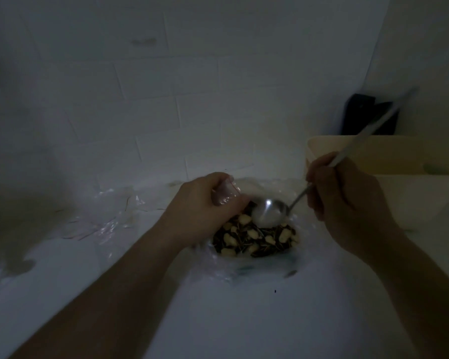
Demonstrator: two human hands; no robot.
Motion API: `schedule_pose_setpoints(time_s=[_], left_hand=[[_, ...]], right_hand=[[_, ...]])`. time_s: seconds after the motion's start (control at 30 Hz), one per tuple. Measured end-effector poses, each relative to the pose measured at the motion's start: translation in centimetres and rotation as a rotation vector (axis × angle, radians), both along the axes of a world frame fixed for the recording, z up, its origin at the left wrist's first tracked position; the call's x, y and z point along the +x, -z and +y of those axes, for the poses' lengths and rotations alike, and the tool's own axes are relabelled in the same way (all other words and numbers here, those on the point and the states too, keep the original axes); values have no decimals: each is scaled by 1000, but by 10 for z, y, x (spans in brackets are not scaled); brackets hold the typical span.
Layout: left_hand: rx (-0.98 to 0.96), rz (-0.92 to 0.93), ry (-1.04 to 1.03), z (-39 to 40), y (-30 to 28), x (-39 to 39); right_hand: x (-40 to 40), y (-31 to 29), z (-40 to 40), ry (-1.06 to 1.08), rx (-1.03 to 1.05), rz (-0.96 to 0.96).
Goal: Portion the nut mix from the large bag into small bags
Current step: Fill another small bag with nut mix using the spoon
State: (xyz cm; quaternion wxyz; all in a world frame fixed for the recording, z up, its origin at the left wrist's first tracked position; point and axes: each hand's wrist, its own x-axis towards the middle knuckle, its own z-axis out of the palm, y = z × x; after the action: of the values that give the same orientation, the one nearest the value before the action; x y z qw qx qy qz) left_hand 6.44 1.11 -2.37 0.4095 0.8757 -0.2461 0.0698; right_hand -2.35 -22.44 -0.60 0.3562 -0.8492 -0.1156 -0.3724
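Clear plastic of the nut-filled bag [244, 265] is gripped at its mouth by the left hand [205, 206]; the right hand [345, 195] holds a metal spoon [268, 212], its bowl just above the nut mix [257, 238].

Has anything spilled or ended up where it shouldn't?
Yes, slightly. A stray piece lies on the white surface just outside the bag, near the nut mix. A tiny dark speck sits below it. The spoon looks empty.
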Motion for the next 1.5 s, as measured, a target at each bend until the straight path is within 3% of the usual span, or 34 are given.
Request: schedule_pose_setpoints(time_s=[0.27, 0.5, 0.8, 0.87, 0.97, 1.03, 1.17, 1.5], left_hand=[[78, -32, -46, -1, 0, 0], [-112, 184, -44, -8, 12, 9], [-437, 438, 117, -8, 9, 8], [-381, 382, 105, -4, 6, 9], [-91, 145, 25, 4, 1, 11], [2, 61, 2, 7, -5, 9], [153, -8, 78, 5, -6, 3], [116, -134, 149, -11, -4, -10]], right_hand=[[-1, -3, 13, -21, -145, 61], [8, 10, 41, 18, -94, 185], [16, 30, 41, 23, 150, 306], [15, 27, 37, 48, 217, 327], [13, 17, 29, 64, 325, 311], [10, 11, 25, 65, 378, 265], [3, 2, 19, 98, 307, 140], [-9, -24, 10, 123, 185, -61]])
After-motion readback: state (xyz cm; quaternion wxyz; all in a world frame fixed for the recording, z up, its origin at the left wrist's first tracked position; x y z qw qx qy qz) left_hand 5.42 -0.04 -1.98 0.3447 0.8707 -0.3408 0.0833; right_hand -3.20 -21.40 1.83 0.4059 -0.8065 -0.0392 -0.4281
